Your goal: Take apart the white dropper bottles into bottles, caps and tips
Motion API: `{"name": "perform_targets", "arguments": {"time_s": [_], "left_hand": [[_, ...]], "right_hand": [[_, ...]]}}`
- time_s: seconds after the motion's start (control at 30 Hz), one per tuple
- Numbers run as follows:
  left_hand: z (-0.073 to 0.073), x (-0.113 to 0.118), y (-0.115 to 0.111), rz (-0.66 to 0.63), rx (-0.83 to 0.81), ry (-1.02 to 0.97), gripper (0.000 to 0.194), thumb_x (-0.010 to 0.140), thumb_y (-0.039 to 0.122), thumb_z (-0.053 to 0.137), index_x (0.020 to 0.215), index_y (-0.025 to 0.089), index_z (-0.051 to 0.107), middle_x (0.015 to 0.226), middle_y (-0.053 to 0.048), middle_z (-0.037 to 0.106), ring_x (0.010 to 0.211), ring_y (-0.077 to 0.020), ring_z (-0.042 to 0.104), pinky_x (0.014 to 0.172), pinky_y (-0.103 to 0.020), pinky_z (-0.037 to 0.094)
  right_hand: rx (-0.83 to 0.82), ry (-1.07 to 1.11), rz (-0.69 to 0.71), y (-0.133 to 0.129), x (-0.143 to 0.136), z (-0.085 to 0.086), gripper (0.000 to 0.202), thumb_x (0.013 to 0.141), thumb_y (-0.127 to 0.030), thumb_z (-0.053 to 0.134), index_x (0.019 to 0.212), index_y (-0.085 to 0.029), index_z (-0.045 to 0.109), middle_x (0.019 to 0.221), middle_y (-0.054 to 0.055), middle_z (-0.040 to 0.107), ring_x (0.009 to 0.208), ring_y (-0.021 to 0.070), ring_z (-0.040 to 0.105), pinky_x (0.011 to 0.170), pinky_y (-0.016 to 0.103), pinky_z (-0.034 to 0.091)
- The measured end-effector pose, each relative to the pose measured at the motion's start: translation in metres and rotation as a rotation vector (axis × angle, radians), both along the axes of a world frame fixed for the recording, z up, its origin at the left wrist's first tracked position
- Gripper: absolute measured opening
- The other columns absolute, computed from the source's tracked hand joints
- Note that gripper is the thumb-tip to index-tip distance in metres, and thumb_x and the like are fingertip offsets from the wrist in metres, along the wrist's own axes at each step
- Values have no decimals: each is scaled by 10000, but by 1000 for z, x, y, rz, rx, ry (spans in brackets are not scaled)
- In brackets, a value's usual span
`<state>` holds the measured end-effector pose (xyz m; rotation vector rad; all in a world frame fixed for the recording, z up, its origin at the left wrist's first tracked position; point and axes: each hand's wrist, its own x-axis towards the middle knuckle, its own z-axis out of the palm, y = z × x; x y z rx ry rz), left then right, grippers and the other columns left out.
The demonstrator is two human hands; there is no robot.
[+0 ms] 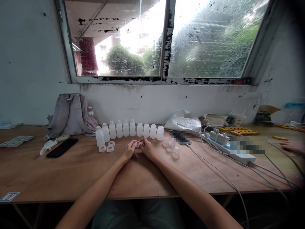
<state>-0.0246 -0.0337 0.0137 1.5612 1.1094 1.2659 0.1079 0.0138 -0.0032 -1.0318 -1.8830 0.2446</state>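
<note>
My left hand and my right hand meet at the middle of the table, fingers closed around a small translucent piece between them. Fingers cover much of it. Behind them stands a curved row of white bottles; those on the left carry clear tops, while several on the right, such as the bottle, have open necks. White rings lie to the left of my hands. Clear domed caps rest on the table to the right of them.
On the wooden table are a backpack, a black phone, a plastic bag and a power strip with trailing cables. Another person's hand is at the far right.
</note>
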Motion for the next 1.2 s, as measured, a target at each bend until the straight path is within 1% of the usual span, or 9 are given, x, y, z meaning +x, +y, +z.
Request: {"name": "perform_targets", "arguments": {"time_s": [0.13, 0.2, 0.37, 0.57, 0.7, 0.8, 0.93, 1.03, 1.2], "left_hand": [[0, -2, 3, 103, -65, -153, 429, 712, 464, 518, 1028, 175, 490, 719, -46, 614, 383, -105, 544, 331, -184, 362], [1, -4, 3, 103, -44, -169, 411, 660, 433, 592, 957, 152, 549, 730, -60, 616, 434, -112, 556, 342, -180, 362], [1, -14, 11, 254, 71, -220, 315, 656, 421, 591, 809, 145, 597, 745, -55, 598, 565, -111, 546, 378, -155, 358], [-9, -32, 26, 495, 81, -315, 345, 675, 435, 548, 872, 153, 567, 817, -69, 583, 586, -111, 533, 389, -162, 359], [-12, -37, 28, 530, 62, -341, 341, 664, 430, 555, 849, 144, 565, 811, -71, 584, 543, -104, 525, 375, -170, 356], [-9, -36, 27, 541, 58, -363, 334, 676, 432, 539, 844, 144, 556, 822, -73, 580, 541, -100, 522, 377, -168, 355], [-4, -31, 24, 533, 58, -388, 324, 677, 452, 535, 802, 153, 545, 754, -51, 567, 539, -102, 511, 381, -168, 349], [-2, -29, 22, 515, 61, -395, 328, 667, 480, 540, 721, 157, 528, 641, -15, 527, 506, -96, 485, 378, -170, 344], [-2, -29, 20, 493, 50, -393, 382, 659, 541, 519, 615, 165, 473, 521, 18, 465, 457, -87, 453, 375, -177, 338]], "right_hand": [[49, -16, -16, 0, -1, 0, 274, 643, -119, 386, 893, -197, 467, 680, -9, 539, 575, 119, 491, 539, 204, 367], [88, -52, -16, -2, -2, 4, 278, 661, -117, 386, 915, -191, 471, 754, 13, 567, 617, 122, 510, 569, 209, 379], [187, -280, 15, -1, 4, 31, 286, 745, -177, 393, 1022, -197, 463, 898, 45, 582, 688, 133, 530, 606, 218, 379], [-123, -465, -334, 45, -8, 77, 426, 807, -165, 325, 1232, -189, 311, 959, 92, 591, 840, 191, 550, 645, 258, 373], [-194, -491, -376, 63, -27, 85, 324, 800, -183, 373, 1112, -140, 447, 886, 128, 603, 811, 218, 567, 612, 270, 379], [-168, -494, -380, 56, -28, 90, 244, 812, -191, 361, 1004, -162, 509, 889, 114, 587, 789, 204, 567, 614, 270, 379], [59, -391, -292, 28, -10, 104, 223, 816, -273, 371, 946, -189, 532, 1047, 103, 493, 821, 176, 536, 632, 260, 385], [201, -193, -111, 4, 5, 105, 143, 758, -245, 438, 825, -180, 546, 916, 68, 516, 763, 154, 521, 653, 260, 404], [189, -43, 121, -19, 9, 68, 295, 685, -201, 497, 975, -194, 447, 905, 45, 543, 793, 161, 522, 688, 293, 434]]}}
